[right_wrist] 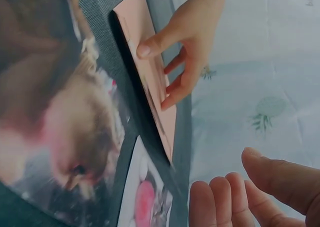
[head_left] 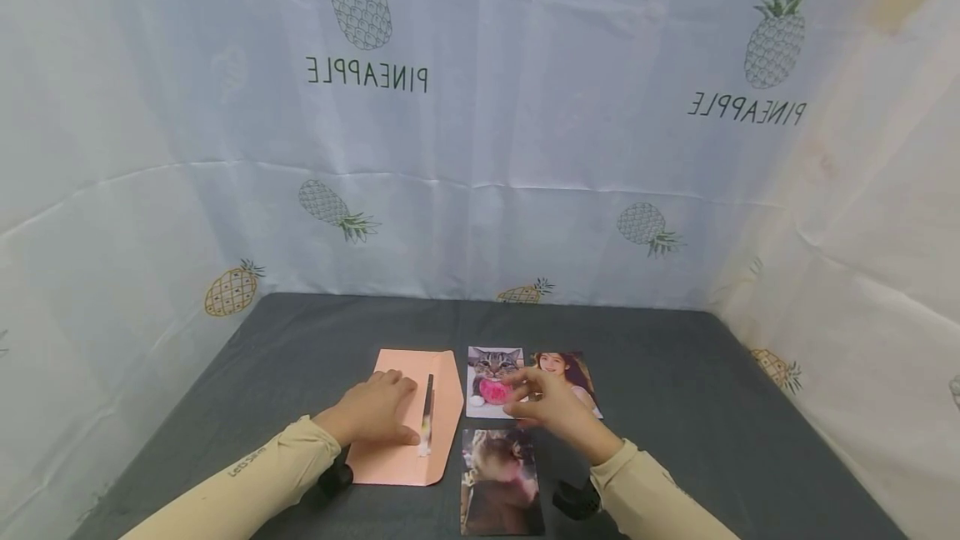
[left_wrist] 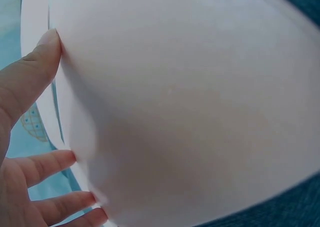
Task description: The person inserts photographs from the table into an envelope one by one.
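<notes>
Below centre frame, your left hand (head_left: 378, 408) rests on a peach paper envelope (head_left: 444, 419)

Its thumb and fingers spread, clasping nothing. Your right hand (head_left: 555, 407), fingers loosely bent and empty, hovers rightward over a rectangular cat photo (head_left: 487, 390). Beside that lies a rectangular portrait photo (head_left: 579, 372); below, a dark brownish rectangular photo (head_left: 501, 482).
</notes>
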`<state>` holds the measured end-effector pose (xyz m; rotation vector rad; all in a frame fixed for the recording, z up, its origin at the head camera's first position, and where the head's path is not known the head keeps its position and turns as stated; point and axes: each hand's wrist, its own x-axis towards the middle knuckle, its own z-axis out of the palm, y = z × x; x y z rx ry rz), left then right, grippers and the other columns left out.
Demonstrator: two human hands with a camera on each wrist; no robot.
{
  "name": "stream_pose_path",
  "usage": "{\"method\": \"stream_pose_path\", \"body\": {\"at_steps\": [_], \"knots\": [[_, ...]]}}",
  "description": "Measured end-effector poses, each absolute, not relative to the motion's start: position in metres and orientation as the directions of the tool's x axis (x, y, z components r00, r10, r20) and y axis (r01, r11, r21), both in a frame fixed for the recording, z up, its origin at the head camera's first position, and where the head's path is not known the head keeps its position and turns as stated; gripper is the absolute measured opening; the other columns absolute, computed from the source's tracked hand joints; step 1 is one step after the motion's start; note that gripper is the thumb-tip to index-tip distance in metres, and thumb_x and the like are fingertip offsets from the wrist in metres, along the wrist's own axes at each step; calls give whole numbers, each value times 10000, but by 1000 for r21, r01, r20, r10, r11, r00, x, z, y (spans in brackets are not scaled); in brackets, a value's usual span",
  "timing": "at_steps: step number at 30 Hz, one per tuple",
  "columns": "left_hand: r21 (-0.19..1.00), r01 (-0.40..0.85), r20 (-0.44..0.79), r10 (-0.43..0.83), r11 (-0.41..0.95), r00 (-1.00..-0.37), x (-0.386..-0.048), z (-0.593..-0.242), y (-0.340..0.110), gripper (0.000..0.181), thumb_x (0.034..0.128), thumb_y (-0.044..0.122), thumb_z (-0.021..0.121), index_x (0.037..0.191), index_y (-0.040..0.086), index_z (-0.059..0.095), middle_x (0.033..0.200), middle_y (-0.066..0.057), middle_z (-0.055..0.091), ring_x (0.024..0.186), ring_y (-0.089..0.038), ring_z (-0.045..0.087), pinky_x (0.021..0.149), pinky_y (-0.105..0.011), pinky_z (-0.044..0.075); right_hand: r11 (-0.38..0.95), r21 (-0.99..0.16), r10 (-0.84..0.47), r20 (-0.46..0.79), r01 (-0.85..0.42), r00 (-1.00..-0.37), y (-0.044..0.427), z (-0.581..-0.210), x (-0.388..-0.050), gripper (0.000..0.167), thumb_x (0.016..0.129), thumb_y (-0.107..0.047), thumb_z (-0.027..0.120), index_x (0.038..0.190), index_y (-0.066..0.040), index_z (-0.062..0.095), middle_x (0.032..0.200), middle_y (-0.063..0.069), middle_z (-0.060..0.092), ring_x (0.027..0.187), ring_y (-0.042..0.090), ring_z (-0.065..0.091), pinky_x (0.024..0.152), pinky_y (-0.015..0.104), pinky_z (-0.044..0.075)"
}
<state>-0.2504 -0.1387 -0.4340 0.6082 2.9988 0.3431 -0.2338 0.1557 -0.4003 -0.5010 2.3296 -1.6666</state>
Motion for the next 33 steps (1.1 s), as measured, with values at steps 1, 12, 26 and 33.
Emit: {"method": "stream_pose_path", "body": {"at_steps": [1,12,26,33], "knots": [[230,376,-18,390,898,-921,-250,-434,-139,776,684,517,820,1266,63,580,1325,-174,526,1193,-344,507,946,-531,462,293,-945,-405,13,-143,-914,159,-402,-234,394,864,-5,680,1201,142,539,863,99,628,738,138,616,688,393,586],[231,366,-27,382,901,-924,-250,-435,-139,781,680,528,819,1265,69,582,1320,-170,533,1188,-337,511,957,-526,459,303,-946,-419,-22,-118,-908,184,-428,-223,381,857,30,658,1162,199,505,848,118,662,762,152,641,667,367,586],[244,368,-26,385,897,-922,-248,-432,-140,788,669,523,828,1262,66,583,1311,-175,534,1175,-340,516,946,-530,462,310,-931,-455,31,-190,-890,199,-455,-220,347,820,-47,730,1070,130,566,785,10,602,665,54,612,572,270,552],[236,373,-23,389,897,-921,-248,-431,-139,790,679,529,819,1275,70,578,1319,-172,532,1180,-339,516,949,-528,462,414,-902,-369,-45,-121,-928,193,-451,-217,352,784,39,732,1075,151,568,782,48,585,610,108,582,551,288,545]]}}
